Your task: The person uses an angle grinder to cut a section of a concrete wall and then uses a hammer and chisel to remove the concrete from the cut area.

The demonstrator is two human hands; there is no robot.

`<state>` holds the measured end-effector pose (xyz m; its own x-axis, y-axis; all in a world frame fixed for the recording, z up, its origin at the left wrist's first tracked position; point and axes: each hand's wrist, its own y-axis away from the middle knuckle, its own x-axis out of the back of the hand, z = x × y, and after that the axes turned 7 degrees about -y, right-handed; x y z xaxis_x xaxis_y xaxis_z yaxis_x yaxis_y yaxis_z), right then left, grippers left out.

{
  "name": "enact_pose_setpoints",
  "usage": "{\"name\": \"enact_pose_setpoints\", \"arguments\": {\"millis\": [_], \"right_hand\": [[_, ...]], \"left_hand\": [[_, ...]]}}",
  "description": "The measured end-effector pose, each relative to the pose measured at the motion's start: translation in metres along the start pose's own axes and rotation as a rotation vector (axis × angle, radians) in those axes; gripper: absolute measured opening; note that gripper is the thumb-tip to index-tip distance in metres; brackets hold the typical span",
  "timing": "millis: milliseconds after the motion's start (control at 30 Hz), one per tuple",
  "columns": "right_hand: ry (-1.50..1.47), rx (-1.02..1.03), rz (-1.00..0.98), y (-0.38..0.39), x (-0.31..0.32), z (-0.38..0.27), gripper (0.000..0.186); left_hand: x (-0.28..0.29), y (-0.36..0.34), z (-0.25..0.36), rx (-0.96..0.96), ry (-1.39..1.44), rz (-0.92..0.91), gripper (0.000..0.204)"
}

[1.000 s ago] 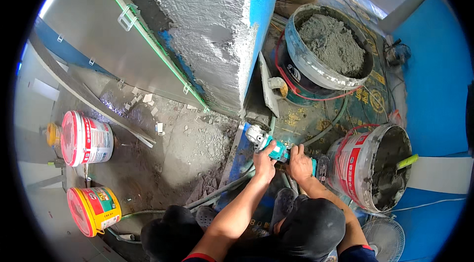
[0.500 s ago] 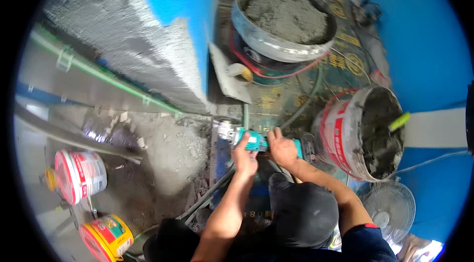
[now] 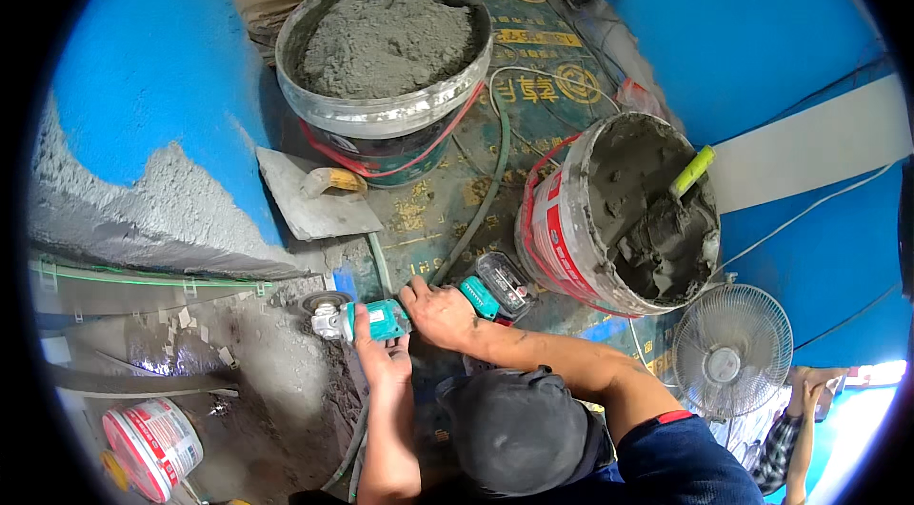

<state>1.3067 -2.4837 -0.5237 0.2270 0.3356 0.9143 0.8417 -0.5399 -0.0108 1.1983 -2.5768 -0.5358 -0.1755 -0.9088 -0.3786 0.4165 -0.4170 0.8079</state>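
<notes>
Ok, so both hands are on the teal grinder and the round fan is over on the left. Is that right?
Not quite: the round fan is on the right, as the head view shows. The left hand and right hand are both on the teal grinder.

The wide fisheye head view looks steeply down from above and behind the left hand (image 3: pixel 384 360) and right hand (image 3: pixel 444 316), fairly near, spanning floor (image 3: pixel 416 212) beyond them and blue walls (image 3: pixel 743 24) on either side.
</notes>
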Motion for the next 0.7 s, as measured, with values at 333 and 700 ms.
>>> {"name": "enact_pose_setpoints", "arguments": {"millis": [333, 700], "right_hand": [[-0.067, -0.124, -0.098, -0.008, 0.001, 0.002, 0.043], [0.030, -0.110, -0.033, -0.018, -0.022, 0.010, 0.041]], "left_hand": [[-0.001, -0.014, -0.004, -0.019, -0.003, -0.076, 0.034], [0.004, -0.046, -0.004, -0.019, 0.100, -0.251, 0.028]]}}
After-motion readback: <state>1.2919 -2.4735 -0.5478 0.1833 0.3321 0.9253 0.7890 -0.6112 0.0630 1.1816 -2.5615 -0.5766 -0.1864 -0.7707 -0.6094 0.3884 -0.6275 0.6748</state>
